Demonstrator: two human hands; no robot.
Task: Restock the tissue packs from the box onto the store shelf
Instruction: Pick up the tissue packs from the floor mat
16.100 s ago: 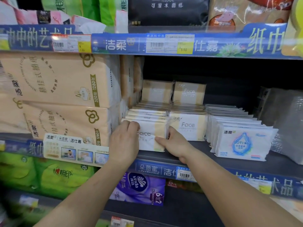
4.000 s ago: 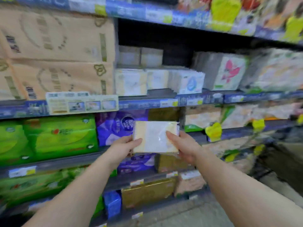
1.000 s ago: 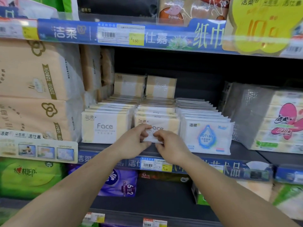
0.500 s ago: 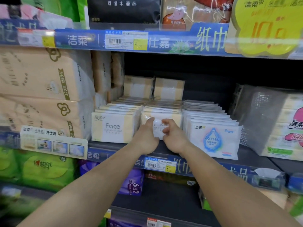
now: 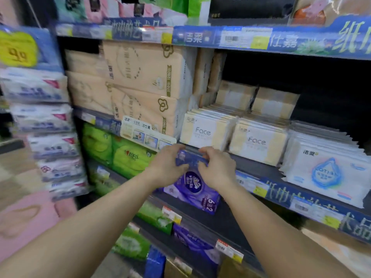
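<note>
Up on the shelf (image 5: pixel 259 169), two rows of cream tissue packs marked "Face" stand side by side, the left row (image 5: pixel 204 132) just beside the right row (image 5: pixel 258 144), with two more packs (image 5: pixel 255 99) upright behind them. White packs with a blue drop (image 5: pixel 327 171) stand to their right, and big beige bundles (image 5: pixel 144 83) are stacked to their left. Below the cream packs, both hands meet at the shelf's blue front strip (image 5: pixel 190 158). The left hand (image 5: pixel 167 167) and the right hand (image 5: pixel 217 169) have their fingers curled loosely toward each other in front of that strip; I cannot tell whether they pinch anything. A purple pack (image 5: pixel 192 189) sits on the shelf underneath, partly behind the hands.
</note>
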